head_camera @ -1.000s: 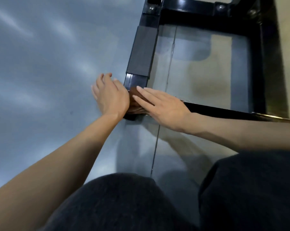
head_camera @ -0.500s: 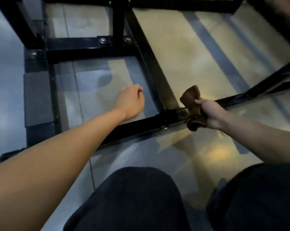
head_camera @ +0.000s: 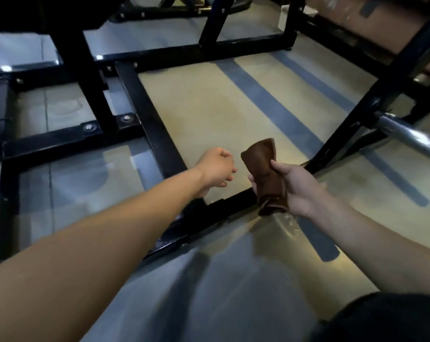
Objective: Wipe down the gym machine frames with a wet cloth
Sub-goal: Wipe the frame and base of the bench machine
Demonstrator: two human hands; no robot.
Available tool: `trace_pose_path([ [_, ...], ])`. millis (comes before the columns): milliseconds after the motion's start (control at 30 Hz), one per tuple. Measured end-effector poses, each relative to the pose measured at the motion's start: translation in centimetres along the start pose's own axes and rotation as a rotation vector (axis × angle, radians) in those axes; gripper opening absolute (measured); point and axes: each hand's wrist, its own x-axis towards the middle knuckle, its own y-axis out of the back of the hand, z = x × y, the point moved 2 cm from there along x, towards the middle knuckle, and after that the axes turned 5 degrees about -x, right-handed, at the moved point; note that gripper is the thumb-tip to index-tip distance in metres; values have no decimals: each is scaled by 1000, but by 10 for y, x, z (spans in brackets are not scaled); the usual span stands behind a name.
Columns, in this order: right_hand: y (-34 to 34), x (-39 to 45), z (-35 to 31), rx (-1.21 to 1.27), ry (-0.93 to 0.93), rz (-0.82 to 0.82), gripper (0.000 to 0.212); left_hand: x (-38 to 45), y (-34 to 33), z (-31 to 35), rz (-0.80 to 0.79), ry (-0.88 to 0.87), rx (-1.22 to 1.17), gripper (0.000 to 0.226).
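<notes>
A folded brown cloth (head_camera: 264,169) stands upright in my right hand (head_camera: 299,191), whose thumb and fingers curl round its lower half. The cloth is held just above the low black floor bar of the machine frame (head_camera: 159,137). My left hand (head_camera: 215,170) hovers a little to the cloth's left with its fingers loosely curled and nothing in it, above the joint where two black bars meet.
More black frame bars (head_camera: 246,43) run across the back, with bolted plates (head_camera: 89,127) at the joints. A slanted black post (head_camera: 372,99) and a chrome bar (head_camera: 406,134) stand at the right. My dark-clothed knee (head_camera: 381,317) fills the bottom right.
My head has tilted up, showing more frame. My right hand lifted the cloth off the bar and turned it upright. My left hand moved right, closer to the cloth.
</notes>
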Motion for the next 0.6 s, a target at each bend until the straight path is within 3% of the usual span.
trace_pose_path([
  [267,28,56,-81,-96,76,-50,45,53,-83,51,110,-110,46,21],
  [400,37,75,-139,4,100,-83,33,75,-124,86,3,-70,-7,35],
  [500,57,82,-161,78,110,-204,35,95,-139,105,44,-24,-158,35],
  [600,82,95,-165,110,124,-288,32,109,-148,123,96,-24,-1,25],
])
